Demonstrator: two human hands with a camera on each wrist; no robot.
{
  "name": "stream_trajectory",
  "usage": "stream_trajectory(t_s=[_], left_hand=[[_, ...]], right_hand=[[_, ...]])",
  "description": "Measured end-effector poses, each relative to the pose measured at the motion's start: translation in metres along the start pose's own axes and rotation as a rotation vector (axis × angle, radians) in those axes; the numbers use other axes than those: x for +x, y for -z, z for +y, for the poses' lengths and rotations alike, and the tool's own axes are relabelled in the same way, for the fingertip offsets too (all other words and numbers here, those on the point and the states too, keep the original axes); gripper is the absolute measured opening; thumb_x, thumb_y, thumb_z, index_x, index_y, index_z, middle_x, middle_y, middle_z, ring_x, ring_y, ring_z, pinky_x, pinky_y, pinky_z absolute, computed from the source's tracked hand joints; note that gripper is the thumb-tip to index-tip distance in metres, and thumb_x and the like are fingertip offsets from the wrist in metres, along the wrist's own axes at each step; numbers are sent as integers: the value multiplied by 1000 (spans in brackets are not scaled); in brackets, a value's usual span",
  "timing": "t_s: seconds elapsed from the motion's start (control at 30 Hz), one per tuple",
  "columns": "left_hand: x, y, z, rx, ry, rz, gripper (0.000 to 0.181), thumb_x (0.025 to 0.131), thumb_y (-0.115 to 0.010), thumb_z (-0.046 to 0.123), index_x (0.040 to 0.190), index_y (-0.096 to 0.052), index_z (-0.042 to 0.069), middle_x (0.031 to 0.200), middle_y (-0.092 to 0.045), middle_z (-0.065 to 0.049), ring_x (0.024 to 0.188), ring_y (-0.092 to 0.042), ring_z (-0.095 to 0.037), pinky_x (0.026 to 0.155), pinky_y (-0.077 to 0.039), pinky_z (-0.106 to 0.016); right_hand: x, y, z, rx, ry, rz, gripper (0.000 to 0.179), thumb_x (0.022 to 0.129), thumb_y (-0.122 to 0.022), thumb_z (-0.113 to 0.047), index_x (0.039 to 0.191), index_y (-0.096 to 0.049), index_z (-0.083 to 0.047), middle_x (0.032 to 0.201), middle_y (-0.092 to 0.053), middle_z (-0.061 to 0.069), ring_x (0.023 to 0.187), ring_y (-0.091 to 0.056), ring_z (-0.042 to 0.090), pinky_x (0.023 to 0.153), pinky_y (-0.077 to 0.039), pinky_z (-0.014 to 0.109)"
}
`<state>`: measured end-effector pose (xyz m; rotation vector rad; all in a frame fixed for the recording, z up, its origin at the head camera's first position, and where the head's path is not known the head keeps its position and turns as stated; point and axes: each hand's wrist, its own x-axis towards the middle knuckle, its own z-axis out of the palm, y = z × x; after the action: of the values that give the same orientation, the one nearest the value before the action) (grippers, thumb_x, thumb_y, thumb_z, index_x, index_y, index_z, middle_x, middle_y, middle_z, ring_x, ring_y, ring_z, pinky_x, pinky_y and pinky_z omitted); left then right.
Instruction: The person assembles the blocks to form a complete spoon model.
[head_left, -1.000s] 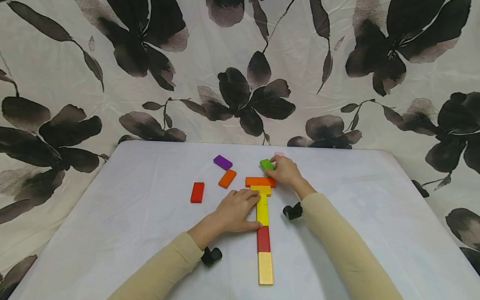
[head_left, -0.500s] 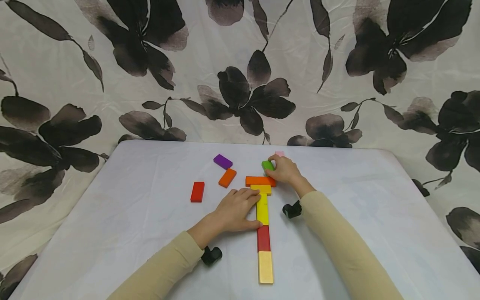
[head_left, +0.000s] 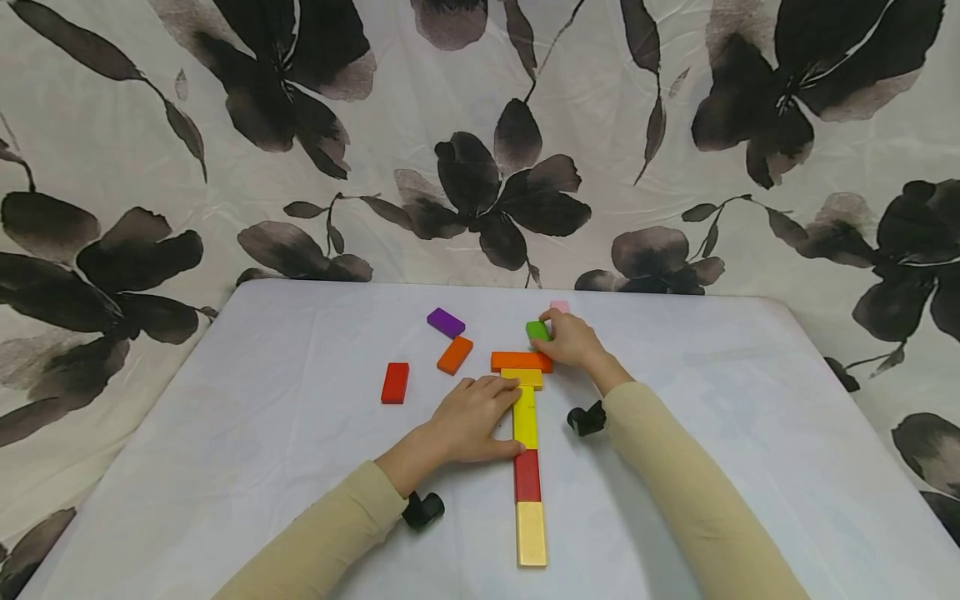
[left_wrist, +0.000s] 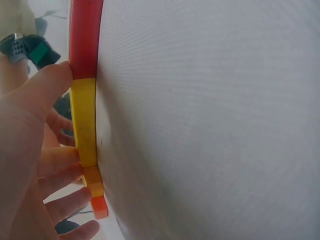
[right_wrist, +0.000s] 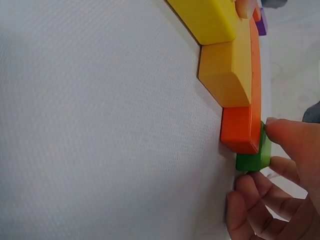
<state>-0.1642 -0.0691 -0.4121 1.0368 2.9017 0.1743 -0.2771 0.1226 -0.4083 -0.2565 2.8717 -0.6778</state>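
Note:
My right hand (head_left: 572,340) pinches a green block (head_left: 536,330) at the far end of a line of wooden blocks. In the right wrist view, thumb and fingers sit around the green block (right_wrist: 252,161), just behind the crosswise orange block (right_wrist: 240,132). My left hand (head_left: 468,425) lies beside the line with fingers stretched out. Its fingertips touch the yellow-orange block (head_left: 531,380), and its thumb tip is at the seam of the yellow block (head_left: 525,429) and the red block (head_left: 527,477). A pale gold block (head_left: 532,535) forms the near end.
Left of the line lie a purple block (head_left: 446,322), a loose orange block (head_left: 454,356) and a loose red block (head_left: 395,383). A pink block (head_left: 559,307) shows partly behind the right hand. A floral cloth (head_left: 652,192) hangs behind the white table (head_left: 300,350).
The right hand has turned the green block straighter and shifted it slightly right, toward the crosswise orange block. The left hand has stayed in place.

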Motion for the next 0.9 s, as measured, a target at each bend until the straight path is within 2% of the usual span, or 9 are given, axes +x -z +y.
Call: stream_trajectory(t_s=[0.13, 0.3, 0.4, 0.6, 0.9], left_hand=[[0, 0, 0, -1, 0, 0, 74, 77, -61, 58, 134, -49, 12, 140, -43, -3, 129, -37, -20, 102, -35, -41], [0, 0, 1, 3, 2, 2, 74, 77, -60, 59, 134, -49, 12, 140, -43, -3, 129, -37, -20, 102, -35, -41], [0, 0, 1, 4, 2, 4, 74, 77, -60, 58, 134, -49, 12, 140, -43, -3, 129, -37, -20, 102, -35, -41], [-1, 0, 0, 9, -2, 9, 74, 78, -60, 59, 134, -48, 12, 140, -43, -3, 129, -38, -20, 101, -36, -40], [0, 0, 0, 9, -4, 8, 74, 78, -60, 59, 134, -49, 12, 140, -43, -3, 129, -37, -20, 101, -36, -40]], right_hand=[[-1, 1, 2, 12, -4, -4, 50, 87, -62, -29, 127, -47, -6, 99, -58, 13, 84, -52, 24, 76, -45, 36], [-3, 1, 7, 36, -21, -12, 49, 87, -61, -29, 128, -46, -6, 117, -58, 16, 97, -54, 27, 90, -45, 41], [-3, 1, 10, 47, -11, -6, 48, 87, -61, -28, 126, -45, -4, 123, -56, 17, 101, -54, 28, 93, -44, 42], [-4, 2, 13, 41, 7, 7, 48, 87, -61, -28, 125, -45, -2, 120, -57, 19, 98, -55, 28, 90, -45, 41], [-5, 1, 13, 51, -14, 9, 49, 87, -63, -29, 124, -44, -3, 113, -58, 18, 93, -55, 27, 88, -47, 40]])
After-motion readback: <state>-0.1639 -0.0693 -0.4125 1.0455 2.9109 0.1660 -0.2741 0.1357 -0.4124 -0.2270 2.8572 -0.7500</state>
